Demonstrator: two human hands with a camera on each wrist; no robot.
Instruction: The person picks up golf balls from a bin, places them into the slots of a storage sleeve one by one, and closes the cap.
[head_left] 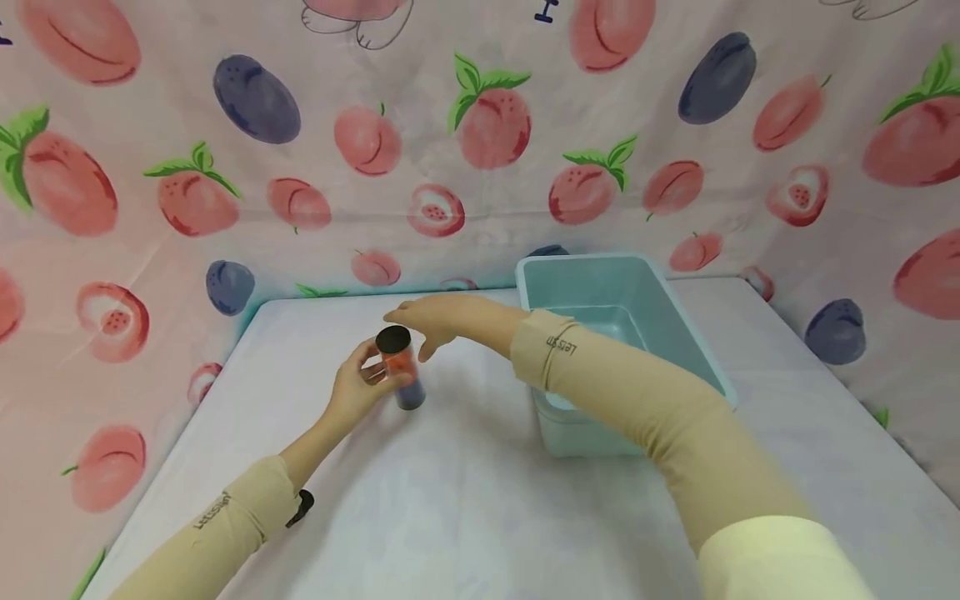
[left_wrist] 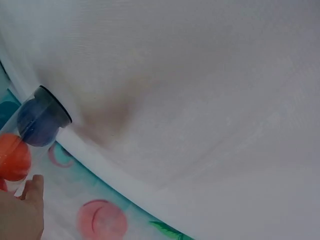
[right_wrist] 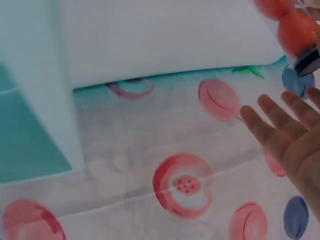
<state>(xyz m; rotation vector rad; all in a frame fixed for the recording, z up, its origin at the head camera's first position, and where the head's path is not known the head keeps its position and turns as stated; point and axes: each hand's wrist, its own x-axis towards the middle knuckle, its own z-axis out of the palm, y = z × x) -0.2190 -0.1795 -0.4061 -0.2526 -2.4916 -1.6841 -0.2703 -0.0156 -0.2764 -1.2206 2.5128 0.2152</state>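
Left hand holding a ball tube beside the bin

Head view: the left hand is gripping a clear plastic tube of orange and blue balls upright on the white table, left of the empty pale teal plastic bin; the right hand is hovering just above it, fingers relaxed. Left wrist view: the tube is standing capped. Right wrist view: the right hand is spread beside the tube; nothing is binned yet.

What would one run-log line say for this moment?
left hand: holds ball tube | right hand: open, above tube | bin: right of tube | table
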